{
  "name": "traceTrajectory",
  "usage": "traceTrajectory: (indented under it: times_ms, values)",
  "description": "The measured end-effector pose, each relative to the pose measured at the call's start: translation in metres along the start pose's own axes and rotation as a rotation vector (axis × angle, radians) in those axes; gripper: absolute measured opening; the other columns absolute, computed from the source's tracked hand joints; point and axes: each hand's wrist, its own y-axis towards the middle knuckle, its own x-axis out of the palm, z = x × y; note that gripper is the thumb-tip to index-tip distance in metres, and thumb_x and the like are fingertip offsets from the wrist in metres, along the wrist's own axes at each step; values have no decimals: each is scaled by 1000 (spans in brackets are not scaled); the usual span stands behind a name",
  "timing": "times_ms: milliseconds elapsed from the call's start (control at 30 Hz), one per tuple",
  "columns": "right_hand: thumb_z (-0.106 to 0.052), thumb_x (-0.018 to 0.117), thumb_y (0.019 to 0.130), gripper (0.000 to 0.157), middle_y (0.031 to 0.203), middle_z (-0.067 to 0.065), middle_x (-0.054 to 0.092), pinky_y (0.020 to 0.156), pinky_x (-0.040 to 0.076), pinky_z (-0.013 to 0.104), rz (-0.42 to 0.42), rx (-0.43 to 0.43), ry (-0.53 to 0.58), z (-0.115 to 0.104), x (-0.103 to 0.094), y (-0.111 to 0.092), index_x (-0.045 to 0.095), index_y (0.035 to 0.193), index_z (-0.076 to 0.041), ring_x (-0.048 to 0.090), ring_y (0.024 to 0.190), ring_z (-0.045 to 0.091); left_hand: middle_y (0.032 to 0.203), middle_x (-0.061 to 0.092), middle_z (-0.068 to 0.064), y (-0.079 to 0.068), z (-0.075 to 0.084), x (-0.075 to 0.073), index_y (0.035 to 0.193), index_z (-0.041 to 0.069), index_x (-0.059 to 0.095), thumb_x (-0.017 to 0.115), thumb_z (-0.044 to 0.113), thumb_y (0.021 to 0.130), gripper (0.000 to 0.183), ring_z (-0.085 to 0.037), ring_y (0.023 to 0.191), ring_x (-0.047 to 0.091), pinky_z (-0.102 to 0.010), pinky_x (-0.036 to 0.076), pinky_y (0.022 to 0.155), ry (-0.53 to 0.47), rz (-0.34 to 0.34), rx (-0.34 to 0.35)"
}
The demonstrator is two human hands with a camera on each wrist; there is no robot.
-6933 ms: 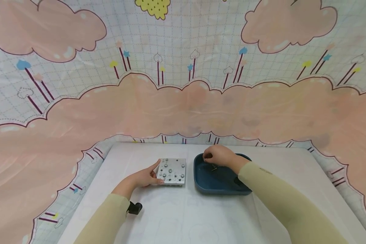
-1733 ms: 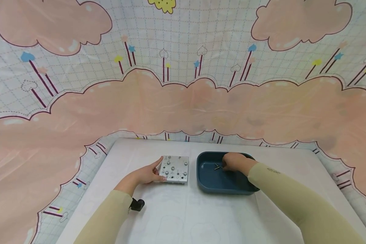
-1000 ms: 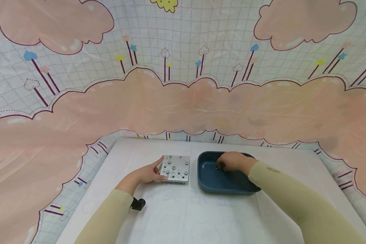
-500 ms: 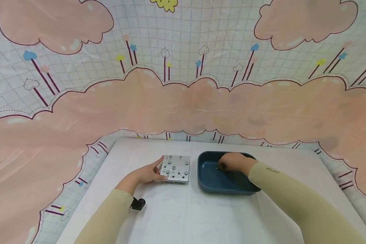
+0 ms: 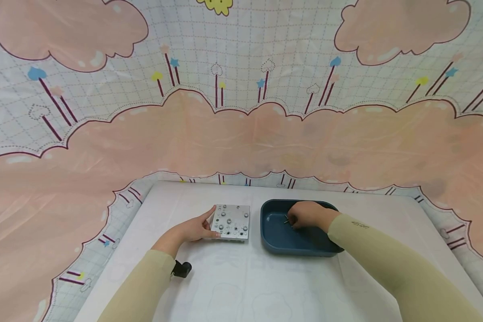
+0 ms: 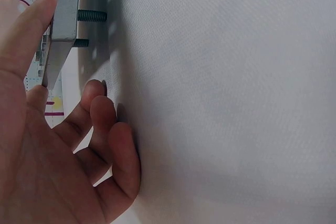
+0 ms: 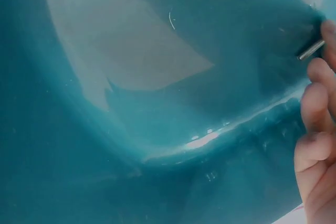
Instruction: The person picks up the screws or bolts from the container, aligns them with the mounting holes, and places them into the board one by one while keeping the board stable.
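Observation:
My left hand [image 5: 193, 229] grips the left side of a square silver metal plate [image 5: 237, 217], thumb on the near corner and index finger at the far one. Screw heads and holes dot its upper face. In the left wrist view, threaded screw ends [image 6: 92, 16] stick out beneath the plate; the other fingers curl loosely below it. Inside the dark blue tray [image 5: 298, 250], my right hand [image 5: 307, 213] has its fingers bent down. A short, shiny metal rod [image 7: 311, 50] shows between its fingertips in the right wrist view. Small metal pieces [image 5: 286, 219] show by those fingertips in the head view.
The tray stands right of the plate on a white-covered table [image 5: 241, 286]. A black wrist camera [image 5: 181, 269] juts from the left wrist. A patterned curtain [image 5: 241, 138] hangs behind and beside the table.
The right hand has gone from the tray's back left down into its middle, then shifted slightly left onto the small metal pieces. The left hand keeps its grip on the plate.

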Motion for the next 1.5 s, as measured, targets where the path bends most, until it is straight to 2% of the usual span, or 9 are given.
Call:
traceTrajectory:
  times_ms: [500,733,933,1067,1267,1500]
  values:
    - [-19,79,84,6,76,-10,63,70,51,31,65,-81,-87,-2,2,1,74,81,-18,56,68,7,90,54,-5,0,0,0,161,31,9,81,40,82,107,-18,74,47,-33,37,70,-7,-1,-4]
    - [-19,79,84,4,78,-10,64,71,51,32,64,-75,-87,-2,1,0,75,83,-18,57,70,8,90,54,-5,2,0,1,161,30,8,80,41,82,107,-17,75,48,-33,38,70,5,-2,4]
    - [-17,75,88,5,84,-9,68,77,53,33,44,-43,-30,-3,-5,-3,79,91,-16,60,76,7,90,54,-5,1,0,0,161,31,8,80,41,83,106,-18,75,48,-33,37,71,11,-1,-2]
    - [-19,74,89,8,88,-10,69,79,53,33,58,1,52,-3,-12,-5,79,94,-17,61,79,7,91,54,-5,0,0,0,161,31,8,80,41,83,107,-18,74,47,-33,38,70,4,-3,-9]
    - [-21,73,91,10,91,-10,69,78,51,31,125,-3,159,-2,-20,-9,79,97,-17,60,82,7,91,54,-6,1,-1,0,160,32,8,81,40,82,107,-17,70,46,-32,38,67,-13,-3,-14]
    - [-26,71,93,17,100,-6,70,83,51,36,208,-9,187,-2,-26,-11,79,104,-15,62,90,12,89,54,-6,2,-2,1,160,33,9,81,39,82,107,-16,63,43,-30,38,62,-35,-5,-30]
